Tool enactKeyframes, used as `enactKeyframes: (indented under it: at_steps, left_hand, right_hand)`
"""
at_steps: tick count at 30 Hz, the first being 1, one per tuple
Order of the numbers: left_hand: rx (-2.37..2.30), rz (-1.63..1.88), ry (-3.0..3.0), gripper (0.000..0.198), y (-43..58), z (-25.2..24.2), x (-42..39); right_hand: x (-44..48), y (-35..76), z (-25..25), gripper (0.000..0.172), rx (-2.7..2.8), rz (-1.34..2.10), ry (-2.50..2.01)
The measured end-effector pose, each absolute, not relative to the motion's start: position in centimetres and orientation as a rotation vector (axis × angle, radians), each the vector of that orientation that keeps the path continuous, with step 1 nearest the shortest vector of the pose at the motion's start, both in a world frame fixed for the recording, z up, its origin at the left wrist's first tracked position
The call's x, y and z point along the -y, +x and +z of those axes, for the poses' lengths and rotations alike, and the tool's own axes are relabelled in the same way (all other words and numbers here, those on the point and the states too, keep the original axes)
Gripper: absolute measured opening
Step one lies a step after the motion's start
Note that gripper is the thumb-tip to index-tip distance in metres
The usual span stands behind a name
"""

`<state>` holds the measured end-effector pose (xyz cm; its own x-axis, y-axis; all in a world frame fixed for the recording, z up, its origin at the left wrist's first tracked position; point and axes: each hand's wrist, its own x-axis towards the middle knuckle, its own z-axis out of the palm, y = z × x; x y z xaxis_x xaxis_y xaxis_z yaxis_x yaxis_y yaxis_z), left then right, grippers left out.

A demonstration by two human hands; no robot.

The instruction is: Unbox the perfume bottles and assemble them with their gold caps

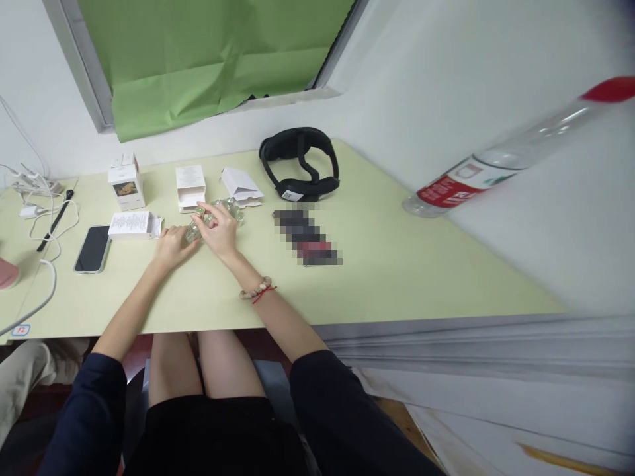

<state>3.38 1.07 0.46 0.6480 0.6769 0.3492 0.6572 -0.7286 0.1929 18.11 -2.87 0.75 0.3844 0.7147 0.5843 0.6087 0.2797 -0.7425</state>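
Note:
A small clear glass bottle lies on the pale yellow table between my hands. My left hand is closed around its lower part. My right hand pinches the top end of the bottle with thumb and fingers; a bead bracelet with a red cord sits on that wrist. A crumpled clear wrapper lies just behind my right hand.
White cartons and a folded leaflet lie behind my hands. A phone lies face up at left, near cables. A black headset and a blurred dark item sit to the right. A plastic water bottle stands far right.

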Motion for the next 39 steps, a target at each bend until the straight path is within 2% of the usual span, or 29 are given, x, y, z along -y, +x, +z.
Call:
enactKeyframes:
  at_steps: [6, 18, 26, 31, 36, 39]
  left_hand:
    - [-1.151, 0.646, 2.831, 0.032, 3.3, 0.3, -1.2]
    - [-1.161, 0.651, 2.786, 0.052, 3.2, 0.0, -1.5]
    - [-1.106, 0.657, 2.778, 0.05, 3.3, -0.1, -1.5]
    - [-1.066, 0.728, 2.796, 0.043, 3.2, 0.3, -1.4]
    - [-1.056, 0.697, 2.826, 0.044, 3.0, 0.5, -1.6]
    - [-1.067, 0.676, 2.821, 0.045, 3.0, 0.5, -1.8]
  right_hand:
    - [3.0, 18.0, 1.0, 0.035, 1.309, 0.127, -1.366]
    - [3.1, 18.1, 1.0, 0.038, 1.328, 0.161, -1.351]
    - [3.1, 17.9, 1.4, 0.037, 1.321, 0.191, -1.292]
    - [2.9, 17.7, 1.6, 0.048, 1.212, 0.2, -1.42]
    - [2.7, 17.6, 1.7, 0.029, 1.166, 0.189, -1.419]
    - [2.8, 17.7, 2.1, 0.028, 1.182, 0.171, -1.366]
